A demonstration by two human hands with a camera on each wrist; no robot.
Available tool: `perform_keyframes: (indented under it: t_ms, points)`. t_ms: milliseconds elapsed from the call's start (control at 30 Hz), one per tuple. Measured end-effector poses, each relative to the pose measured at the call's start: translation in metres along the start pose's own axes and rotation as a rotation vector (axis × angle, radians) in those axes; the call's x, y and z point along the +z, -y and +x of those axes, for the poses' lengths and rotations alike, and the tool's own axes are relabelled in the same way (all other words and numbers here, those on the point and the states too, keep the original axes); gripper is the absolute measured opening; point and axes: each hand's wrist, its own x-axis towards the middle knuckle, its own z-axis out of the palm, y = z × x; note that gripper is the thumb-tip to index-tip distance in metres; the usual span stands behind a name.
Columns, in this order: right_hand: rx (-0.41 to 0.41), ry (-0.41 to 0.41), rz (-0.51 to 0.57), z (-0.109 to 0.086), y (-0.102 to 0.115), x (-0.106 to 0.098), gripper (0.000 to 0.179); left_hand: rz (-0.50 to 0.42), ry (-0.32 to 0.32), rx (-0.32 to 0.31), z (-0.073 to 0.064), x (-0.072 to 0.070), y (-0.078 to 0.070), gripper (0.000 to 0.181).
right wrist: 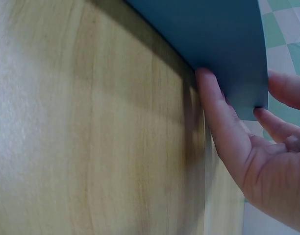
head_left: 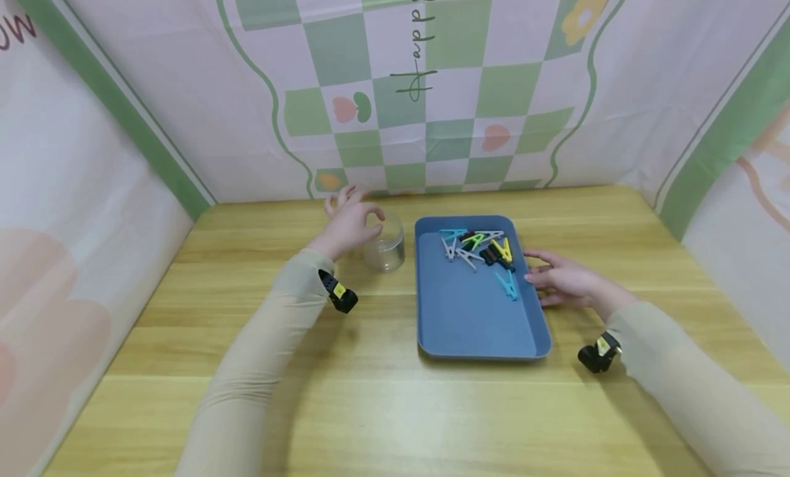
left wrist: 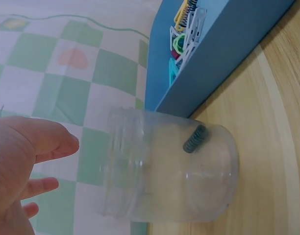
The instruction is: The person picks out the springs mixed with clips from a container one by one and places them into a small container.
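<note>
My left hand (head_left: 350, 227) hovers beside the mouth of a clear jar (head_left: 387, 252), thumb and fingers apart with nothing between them. Inside the jar, the left wrist view shows a dark green coil spring (left wrist: 195, 139) lying at the bottom. To the jar's right stands a blue tray (head_left: 469, 319). My right hand (head_left: 564, 279) touches the tray's right wall with its fingertips, one finger low along the outside near the table. In the tray's far half lie several clothespins, among them a blue one (head_left: 507, 285), a yellow one (head_left: 503, 249) and white ones, along with dark coil springs (head_left: 492, 255).
The wooden table (head_left: 370, 408) extends back to a hanging cloth (head_left: 457, 134) with a green checked print. More cloth walls the table in on the left and right. A black wrist camera (head_left: 338, 292) sits on the left sleeve, another (head_left: 600, 353) on the right.
</note>
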Motion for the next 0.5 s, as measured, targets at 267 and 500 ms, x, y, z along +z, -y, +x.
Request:
perform_keyframes:
  t_ms: [267,500]
  points:
    - [0.005,-0.007,-0.014,0.0,0.001,0.001,0.077,-0.009,-0.01,0.029,0.002,-0.004,-0.008,0.018]
    - [0.008,-0.008,-0.023,0.0,0.001,0.001,0.077,-0.016,-0.002,0.043,0.004,-0.006,-0.017,0.017]
